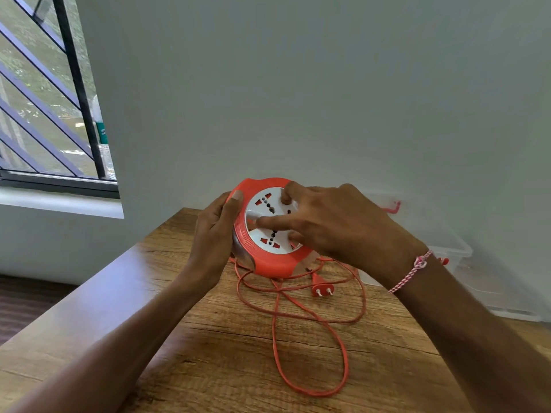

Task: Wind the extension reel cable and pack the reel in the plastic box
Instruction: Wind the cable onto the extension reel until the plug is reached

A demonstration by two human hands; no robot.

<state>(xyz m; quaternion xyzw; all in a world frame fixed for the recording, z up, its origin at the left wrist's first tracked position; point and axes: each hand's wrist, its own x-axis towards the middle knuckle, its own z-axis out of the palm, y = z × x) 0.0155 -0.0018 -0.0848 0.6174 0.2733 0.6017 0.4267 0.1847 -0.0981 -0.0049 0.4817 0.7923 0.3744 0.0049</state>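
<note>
An orange extension reel (pixel 268 263) with a white socket face is held tilted above the wooden table (pixel 208 353). My left hand (pixel 213 234) grips its left rim, thumb over the top edge. Resting on the white face is my right hand (pixel 334 225), its fingers spread and pressing on the centre disc. Loose orange cable (pixel 301 317) hangs from the reel and lies in loops on the table. The two-pin plug (pixel 321 286) rests just below the reel. A clear plastic box (pixel 447 248) with red latches stands at the right against the wall, partly hidden by my right forearm.
The table's left edge drops to a dark floor (pixel 24 302). A grey wall (pixel 298 99) stands right behind the table. A barred window (pixel 44 99) is at the upper left.
</note>
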